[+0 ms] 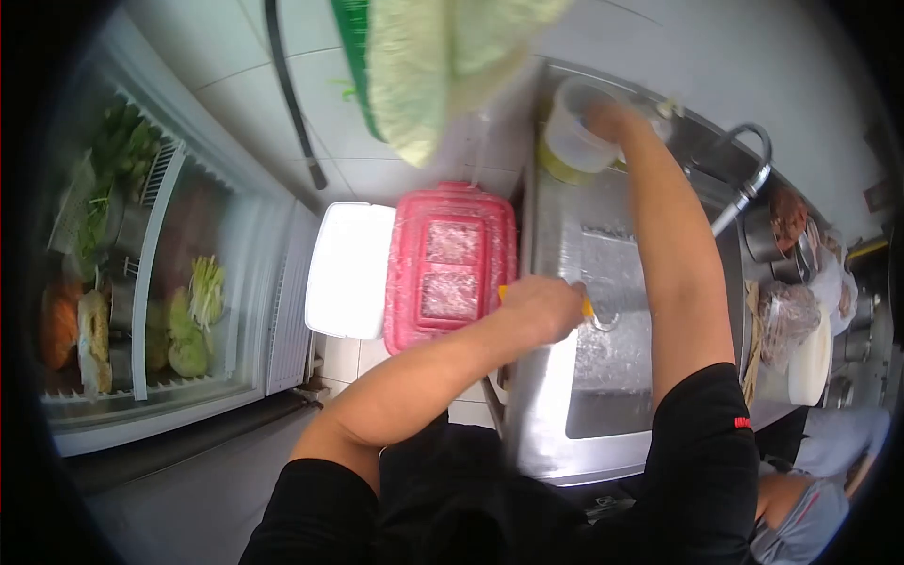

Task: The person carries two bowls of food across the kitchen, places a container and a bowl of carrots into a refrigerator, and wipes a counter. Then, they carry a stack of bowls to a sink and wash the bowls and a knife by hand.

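Observation:
My left hand [546, 309] is closed around a yellow-handled tool [588, 307], whose yellow parts show on both sides of the fist, above the sink's left edge. What kind of tool it is cannot be made out. At the sink's far left corner, my right hand [612, 121] reaches to a translucent plastic tub [576, 132]; its fingers are blurred and partly hidden by the tub. Something yellow-green [563, 169] shows under the tub. Wet metal of the sink [603, 358] lies between my two arms.
A red lidded bin [403, 273] and a white lid [348, 268] stand left of the sink. Farther left is a glass-fronted fridge [146, 282] with vegetables. A curved faucet [761, 169], metal pot [765, 235] and bagged food [789, 315] are right. Another person's grey clothing [810, 527] shows lower right.

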Demonstrator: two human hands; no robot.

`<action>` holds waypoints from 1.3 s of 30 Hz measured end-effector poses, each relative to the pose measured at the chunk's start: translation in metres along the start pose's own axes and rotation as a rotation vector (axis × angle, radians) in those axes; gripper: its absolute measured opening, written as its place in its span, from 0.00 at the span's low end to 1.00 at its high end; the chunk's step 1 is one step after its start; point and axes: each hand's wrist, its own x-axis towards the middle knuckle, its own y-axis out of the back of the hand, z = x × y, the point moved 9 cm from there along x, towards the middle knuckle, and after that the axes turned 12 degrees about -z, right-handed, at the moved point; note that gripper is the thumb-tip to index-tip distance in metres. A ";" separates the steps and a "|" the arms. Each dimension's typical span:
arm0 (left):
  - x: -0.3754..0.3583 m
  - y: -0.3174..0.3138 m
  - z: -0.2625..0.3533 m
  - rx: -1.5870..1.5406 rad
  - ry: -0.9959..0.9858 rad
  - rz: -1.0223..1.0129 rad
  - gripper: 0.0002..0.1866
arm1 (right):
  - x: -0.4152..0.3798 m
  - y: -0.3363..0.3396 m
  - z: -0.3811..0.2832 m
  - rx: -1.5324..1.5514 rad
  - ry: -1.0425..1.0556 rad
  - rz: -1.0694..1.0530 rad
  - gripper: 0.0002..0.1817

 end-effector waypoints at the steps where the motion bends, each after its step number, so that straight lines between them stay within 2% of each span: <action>1: -0.009 -0.001 -0.008 -0.025 -0.008 -0.001 0.18 | 0.020 -0.005 -0.002 0.035 0.017 0.028 0.28; 3: -0.022 -0.002 -0.019 -0.028 -0.056 0.014 0.18 | -0.023 0.012 -0.008 0.246 -0.112 0.134 0.30; 6: -0.034 0.010 -0.027 -0.027 -0.115 -0.012 0.20 | -0.047 0.021 -0.019 0.289 -0.091 0.105 0.27; 9: -0.033 0.020 -0.030 -0.066 -0.092 -0.013 0.20 | -0.048 0.031 -0.030 -0.240 -0.033 -0.075 0.23; 11: -0.016 0.024 -0.031 -0.012 -0.107 0.030 0.17 | -0.101 0.073 -0.031 0.062 -0.059 0.155 0.18; 12: -0.011 0.031 -0.029 0.019 -0.123 0.053 0.17 | -0.121 0.085 -0.014 0.114 -0.018 0.508 0.19; 13: 0.001 0.031 -0.033 0.002 -0.092 0.050 0.18 | -0.167 0.098 -0.011 0.281 -0.076 0.500 0.23; 16: 0.009 0.051 -0.020 0.043 -0.036 0.049 0.19 | -0.267 0.071 0.026 0.802 -0.029 0.799 0.29; 20: 0.040 0.057 0.003 0.075 -0.071 0.086 0.22 | -0.291 -0.069 0.053 1.420 0.156 0.813 0.29; 22: 0.061 0.054 0.024 0.092 -0.089 0.097 0.23 | -0.281 -0.136 0.028 0.934 -0.139 0.667 0.29; 24: 0.069 0.046 0.047 0.111 -0.137 0.121 0.21 | -0.323 -0.126 0.001 0.706 -0.228 0.869 0.29; 30: 0.084 0.019 0.066 0.195 -0.248 0.175 0.19 | -0.330 -0.171 0.067 0.571 -0.467 0.850 0.28; 31: 0.083 0.017 0.068 0.208 -0.256 0.177 0.19 | -0.337 -0.178 0.083 0.566 -0.528 0.914 0.28; 34: 0.084 0.015 0.068 0.225 -0.265 0.189 0.19 | -0.339 -0.203 0.094 0.629 -0.702 0.910 0.29; 37: 0.094 0.016 0.063 0.217 -0.270 0.212 0.18 | -0.333 -0.200 0.033 0.656 -0.456 0.986 0.28; 39: 0.093 0.017 0.062 0.229 -0.295 0.240 0.18 | -0.330 -0.199 0.031 0.727 -0.405 0.990 0.27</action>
